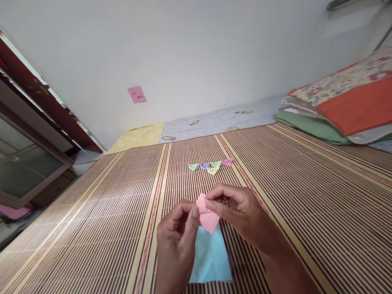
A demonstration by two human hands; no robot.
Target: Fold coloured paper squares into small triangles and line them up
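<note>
Between my two hands is a piece of pink paper, partly folded and creased, held above the mat. My left hand pinches its left edge between thumb and fingers. On its upper right, the thumb and forefinger of my right hand press the paper together. Below the pink piece lies a light blue sheet of paper, its upper part covered by the pink paper and its left side by my left hand. Farther off sit several small folded paper triangles, among them a yellow one and a purple one.
A striped bamboo mat spreads under everything. Folded bedding is piled at the right by the white wall. A pink note is stuck on that wall. At the left stands a dark-framed cabinet.
</note>
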